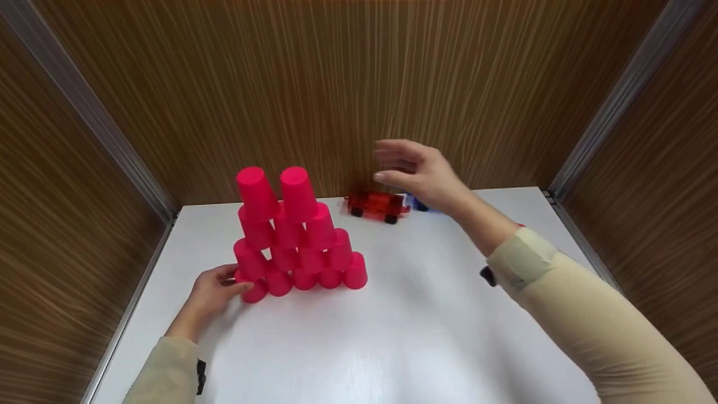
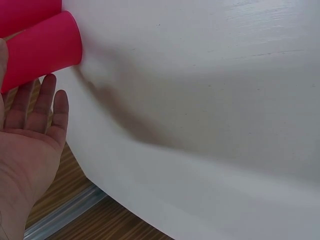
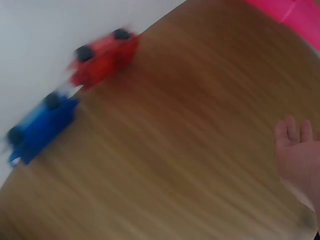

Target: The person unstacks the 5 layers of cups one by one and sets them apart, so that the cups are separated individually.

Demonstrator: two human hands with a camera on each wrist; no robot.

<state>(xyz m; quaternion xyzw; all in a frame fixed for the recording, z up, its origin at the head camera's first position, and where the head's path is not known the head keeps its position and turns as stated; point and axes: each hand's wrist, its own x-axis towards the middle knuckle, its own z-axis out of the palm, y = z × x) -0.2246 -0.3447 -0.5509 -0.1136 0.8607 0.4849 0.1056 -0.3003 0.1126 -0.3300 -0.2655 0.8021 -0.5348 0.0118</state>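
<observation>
Pink upside-down cups form a stepped stack on the white table, with two cups side by side at the top; one is the top left cup point(image 1: 255, 193). My left hand point(image 1: 210, 294) is at the stack's lower left corner, its thumb in front of the bottom left cup point(image 1: 255, 293). In the left wrist view, the left hand point(image 2: 30, 155) has its fingers stretched out beside a pink cup point(image 2: 47, 47). My right hand point(image 1: 426, 171) is in the air right of the stack, fingers loosely bent and holding nothing. The right wrist view catches this hand point(image 3: 300, 160) at its right edge.
Behind the stack to the right, a red translucent toy car point(image 1: 376, 206) stands by the back wall. A blue toy car point(image 3: 45, 127) is beside it, partly covered by my right hand in the head view. Wood-patterned walls point(image 1: 359, 84) enclose the table point(image 1: 359, 348).
</observation>
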